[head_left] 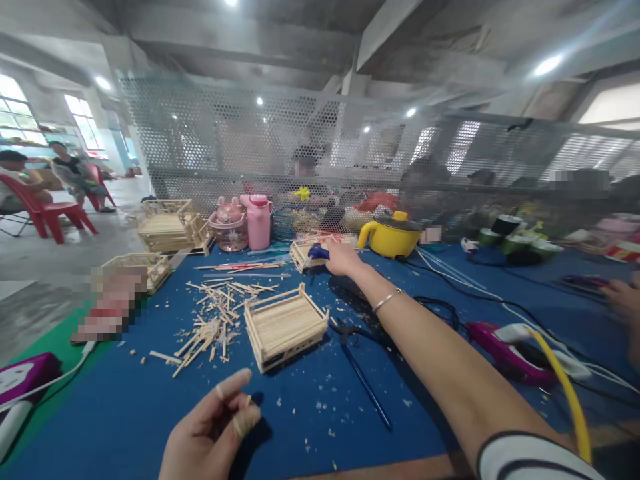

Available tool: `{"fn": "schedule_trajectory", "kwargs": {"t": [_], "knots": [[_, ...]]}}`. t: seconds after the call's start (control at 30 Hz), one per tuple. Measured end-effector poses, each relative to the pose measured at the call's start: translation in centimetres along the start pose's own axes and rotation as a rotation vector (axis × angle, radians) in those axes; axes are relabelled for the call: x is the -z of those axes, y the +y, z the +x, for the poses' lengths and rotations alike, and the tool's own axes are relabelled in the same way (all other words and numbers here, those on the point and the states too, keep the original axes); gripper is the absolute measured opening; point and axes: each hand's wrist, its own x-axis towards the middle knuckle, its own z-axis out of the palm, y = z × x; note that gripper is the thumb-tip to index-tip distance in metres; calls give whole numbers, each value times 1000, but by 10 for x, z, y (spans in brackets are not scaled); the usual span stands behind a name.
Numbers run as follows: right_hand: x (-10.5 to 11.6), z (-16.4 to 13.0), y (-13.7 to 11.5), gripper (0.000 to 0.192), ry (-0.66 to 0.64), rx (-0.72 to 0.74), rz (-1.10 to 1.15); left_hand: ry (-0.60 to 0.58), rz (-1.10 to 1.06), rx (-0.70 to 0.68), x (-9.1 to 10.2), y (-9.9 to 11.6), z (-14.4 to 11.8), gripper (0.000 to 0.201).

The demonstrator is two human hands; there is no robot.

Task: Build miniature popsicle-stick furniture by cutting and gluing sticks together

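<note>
Two hands showed over the blue-covered bench (125, 413). Right hand (341, 259) was stretched far out toward the far edge, fingers wrapped around a small blue-handled tool (318, 252), probably a glue gun, exact type unclear. That tool sat just at a flat tray of pale wooden sticks (303, 253) near the far edge. Thin silver bracelet (387, 301) was on the right wrist, striped sleeve (530, 460) at the near edge.

Left hand (213, 427) hovered above the near edge, loosely curled, thumb and forefinger close together, tape bits on the fingertips; whether it pinched anything small could not be told.

Square open crate of pale wooden sticks (285, 325) stood mid-bench, between both hands, touched by neither. Loose pile of broken wooden sticks (213, 327) lay just to its left, chips scattered around. Dark scissors (350, 331) lay right of the crate, beside a thin blue rod (367, 387).

More finished stick crates (167, 225) were stacked at the far left corner. Pink bear-shaped cup (229, 227) and pink bottle (259, 221) stood at the far edge, yellow electric pot with dark lid (391, 235) further right. Magenta device with a white plug (505, 340) and yellow cable (565, 387) lay toward the right edge. Another person's hand (623, 297) was blurred at the right edge. Perforated metal screen (350, 147) ran behind the bench.
</note>
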Motion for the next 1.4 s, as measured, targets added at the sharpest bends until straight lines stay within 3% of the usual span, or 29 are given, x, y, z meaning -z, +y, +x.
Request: {"fn": "schedule_trajectory", "kwargs": {"t": [0.1, 0.2, 0.4, 0.5, 0.63, 0.77, 0.87, 0.97, 1.1, 1.4], "knots": [[-4, 25, 7, 34, -122, -46, 43, -45, 92, -40, -2, 3, 2, 35], [1, 31, 14, 33, -175, -61, 157, -122, 143, -68, -2, 1, 4, 35], [23, 3, 16, 29, 6, -95, 492, -144, 149, -113, -4, -2, 4, 33], [36, -39, 11, 44, 80, -111, 612, -108, 113, -103, -5, 2, 2, 30], [45, -133, 9, 48, 54, -37, 733, -21, 82, -122, -5, 10, -2, 25], [34, -227, 7, 31, -61, 1, 444, 31, -6, -97, -4, 10, -2, 29], [15, -265, -1, 38, -109, 3, 373, 22, -43, -111, -4, 10, -3, 29], [-1, -270, -13, 43, -120, 56, 327, 16, -63, -135, -4, 12, -3, 27], [-12, -255, -27, 40, -130, 89, 294, 28, -87, -132, -3, 14, -3, 24], [-25, -246, -33, 38, -147, 123, 271, 22, -95, -131, -2, 13, -2, 24]]}}
